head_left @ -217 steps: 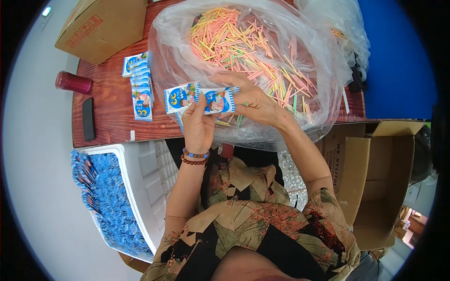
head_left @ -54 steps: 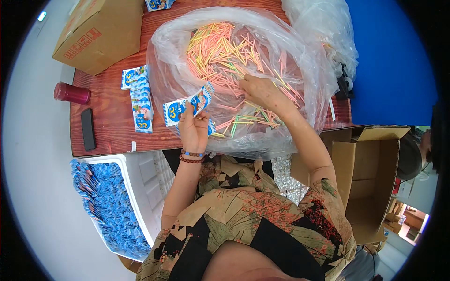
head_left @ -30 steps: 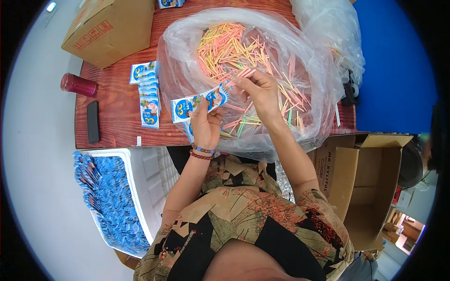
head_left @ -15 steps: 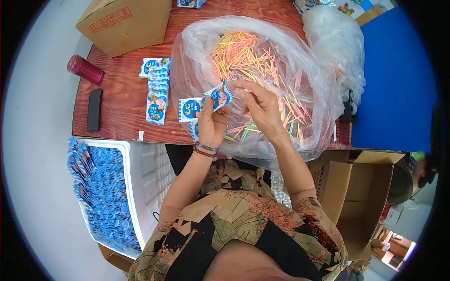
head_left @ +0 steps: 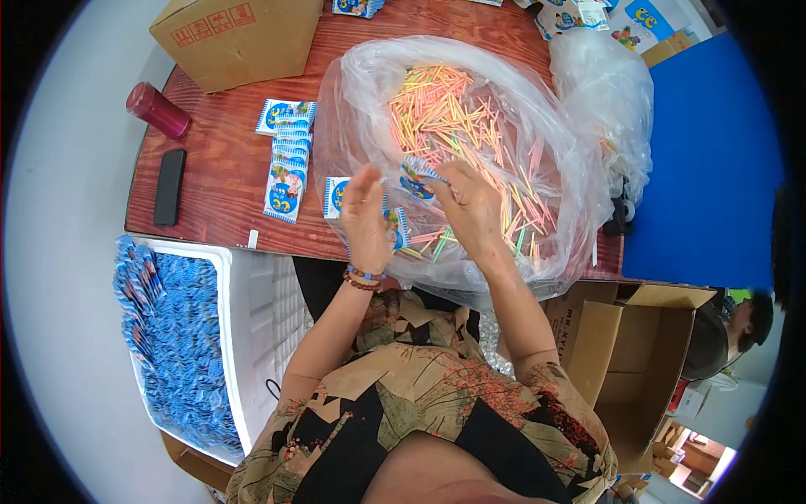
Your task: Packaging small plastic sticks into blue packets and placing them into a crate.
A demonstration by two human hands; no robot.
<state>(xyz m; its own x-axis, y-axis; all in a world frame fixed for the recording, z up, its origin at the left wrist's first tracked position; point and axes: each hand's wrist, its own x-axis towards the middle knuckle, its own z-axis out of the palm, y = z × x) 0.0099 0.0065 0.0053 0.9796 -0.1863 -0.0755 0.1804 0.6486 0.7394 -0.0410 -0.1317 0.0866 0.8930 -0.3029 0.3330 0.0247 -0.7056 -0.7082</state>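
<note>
My right hand (head_left: pixel 472 206) pinches a small blue-and-white packet (head_left: pixel 418 179) between thumb and fingers, over the near left side of a large clear plastic bag (head_left: pixel 357 76). Inside the spread bag lie many thin pink, yellow and green sticks (head_left: pixel 437 101). Just left of the held packet, my left hand (head_left: pixel 367 223) is raised with its fingers up and apart, gripping nothing. Beaded bracelets circle that wrist. Partly hidden behind the left hand, more packets (head_left: pixel 333 197) lie at the bag's near left edge.
Left of the bag, a row of overlapping packets (head_left: pixel 287 181) lies on the red-brown table (head_left: pixel 227 176). Beyond are a phone (head_left: pixel 170 186), a red cup (head_left: pixel 159 110) and a cardboard box (head_left: pixel 239 42). A white foam box (head_left: pixel 227 336) full of blue packets stands below left; an open carton (head_left: pixel 642 361) below right.
Both hands were at the packet before; my left hand has let go of it and opened. My right hand keeps the packet, now slightly lower and to the right.
</note>
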